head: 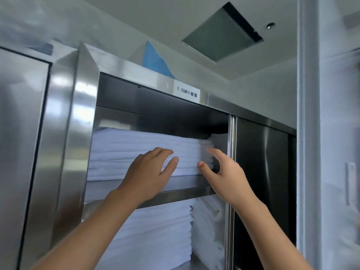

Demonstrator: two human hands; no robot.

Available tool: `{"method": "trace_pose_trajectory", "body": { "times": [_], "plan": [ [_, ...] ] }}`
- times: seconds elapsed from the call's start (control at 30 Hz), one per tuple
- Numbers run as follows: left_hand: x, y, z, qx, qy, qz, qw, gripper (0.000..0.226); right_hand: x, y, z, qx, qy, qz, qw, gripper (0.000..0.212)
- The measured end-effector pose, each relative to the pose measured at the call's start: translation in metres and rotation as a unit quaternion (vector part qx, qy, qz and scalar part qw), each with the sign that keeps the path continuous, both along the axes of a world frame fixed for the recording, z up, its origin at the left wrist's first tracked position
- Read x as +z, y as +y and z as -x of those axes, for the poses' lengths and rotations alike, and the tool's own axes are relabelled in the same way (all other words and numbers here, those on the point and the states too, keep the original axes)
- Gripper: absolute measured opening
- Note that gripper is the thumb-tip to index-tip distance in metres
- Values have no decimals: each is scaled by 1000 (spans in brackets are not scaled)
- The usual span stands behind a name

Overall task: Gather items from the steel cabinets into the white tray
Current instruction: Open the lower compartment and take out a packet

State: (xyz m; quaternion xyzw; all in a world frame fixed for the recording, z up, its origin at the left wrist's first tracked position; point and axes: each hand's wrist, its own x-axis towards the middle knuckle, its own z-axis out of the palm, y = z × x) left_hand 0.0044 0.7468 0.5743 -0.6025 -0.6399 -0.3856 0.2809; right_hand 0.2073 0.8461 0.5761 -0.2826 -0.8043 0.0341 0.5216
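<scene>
A blue thing lies on top of the steel cabinet, and a shut door covers its right side. The open left side holds folded white cloth: one big pile on the top shelf, two piles below. The left hand lies flat on the big pile; the right hand is spread at its right end.

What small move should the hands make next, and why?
Probably close both hands on a few folds and slide them out. The left hand lies flat against the upper linen stack; the right hand is open at its right edge; nothing is gripped yet.
</scene>
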Motion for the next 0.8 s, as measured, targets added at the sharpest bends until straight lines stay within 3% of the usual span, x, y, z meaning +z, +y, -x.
{"method": "trace_pose_trajectory", "body": {
  "times": [0.4,0.8],
  "plan": [
    [-13,-25,0,-5,-22,-10,1000,52,-2,-22,2,6,4,-3,1000,66],
    [-136,-19,-9,11,-66,91,994,48,-124,-10,10,29,-17,145,989,64]
  ]
}}
